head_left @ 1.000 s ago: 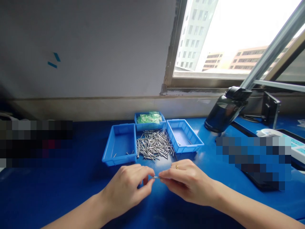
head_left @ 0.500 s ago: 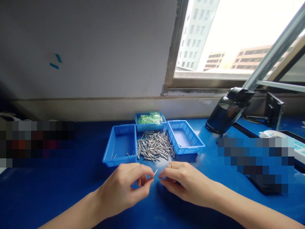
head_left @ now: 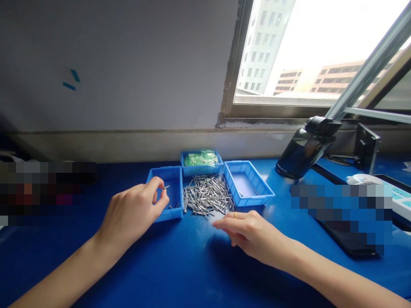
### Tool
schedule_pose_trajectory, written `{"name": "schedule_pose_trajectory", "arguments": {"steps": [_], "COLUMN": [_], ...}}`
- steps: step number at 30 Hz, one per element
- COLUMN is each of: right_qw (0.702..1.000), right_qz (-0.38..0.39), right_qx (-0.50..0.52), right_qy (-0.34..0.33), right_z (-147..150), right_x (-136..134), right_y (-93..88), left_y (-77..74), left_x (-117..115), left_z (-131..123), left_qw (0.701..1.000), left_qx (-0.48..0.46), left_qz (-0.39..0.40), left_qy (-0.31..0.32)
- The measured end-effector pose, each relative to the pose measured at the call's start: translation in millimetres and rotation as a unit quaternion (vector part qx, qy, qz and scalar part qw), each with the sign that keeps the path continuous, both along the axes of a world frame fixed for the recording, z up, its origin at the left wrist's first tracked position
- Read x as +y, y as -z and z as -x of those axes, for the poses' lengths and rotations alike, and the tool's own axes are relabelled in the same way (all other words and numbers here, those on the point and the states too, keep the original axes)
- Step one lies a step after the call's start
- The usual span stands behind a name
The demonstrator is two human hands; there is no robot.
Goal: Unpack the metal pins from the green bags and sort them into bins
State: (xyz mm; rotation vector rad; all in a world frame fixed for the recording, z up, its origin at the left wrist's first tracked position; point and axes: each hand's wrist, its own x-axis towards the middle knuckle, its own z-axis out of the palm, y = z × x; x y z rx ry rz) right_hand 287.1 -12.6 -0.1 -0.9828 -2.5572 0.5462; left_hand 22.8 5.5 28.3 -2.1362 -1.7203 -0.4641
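Note:
My left hand (head_left: 133, 211) pinches a small metal pin (head_left: 166, 187) between thumb and forefinger, holding it over the left blue tray (head_left: 162, 176), which has a few pins in it. My right hand (head_left: 248, 231) rests low on the blue table just in front of the pile of metal pins (head_left: 207, 197), fingers held together and pointing left toward the pile; I cannot see anything in them. A ring sits on one finger.
A right blue tray (head_left: 257, 190) holds one or two pins. A back blue tray (head_left: 192, 170) contains green packets. A black lamp-like device (head_left: 305, 147) stands at the right, with a white keyed device (head_left: 398, 199) at the far right edge. A window and wall lie behind.
My left hand has carried a pin from the middle, where both hands met, up and left over the left tray. My right hand has stayed near the pile, shifting slightly forward.

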Motion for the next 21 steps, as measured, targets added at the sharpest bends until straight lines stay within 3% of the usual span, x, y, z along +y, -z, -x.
{"name": "schedule_pose_trajectory", "arguments": {"steps": [6, 12, 16, 18, 21], "right_qw": [0.997, 0.997, 0.997, 0.996, 0.995], "right_qz": [0.069, 0.070, 0.062, 0.063, 0.079], "right_qx": [-0.010, -0.002, 0.049, 0.065, 0.067], "right_qy": [-0.017, -0.012, -0.007, 0.000, -0.010], "right_z": [-2.7, -3.2, -2.6, -2.2, -2.8], "right_x": [0.5, 1.4, 1.9, 2.5, 4.2], "right_y": [-7.9, -7.2, 0.9, 5.5, 10.0], "left_y": [3.4, 11.2, 17.8, 22.8, 32.7], "left_x": [0.9, -8.2, -20.6, -25.1, -27.9], "left_z": [0.9, -11.3, -22.9, -26.5, -28.9], "left_qw": [0.999, 0.971, 0.943, 0.935, 0.944], "left_qx": [0.024, 0.069, 0.100, 0.100, 0.075], "left_qz": [0.006, -0.076, -0.125, -0.114, -0.032], "left_qy": [0.023, 0.216, 0.292, 0.321, 0.320]}}
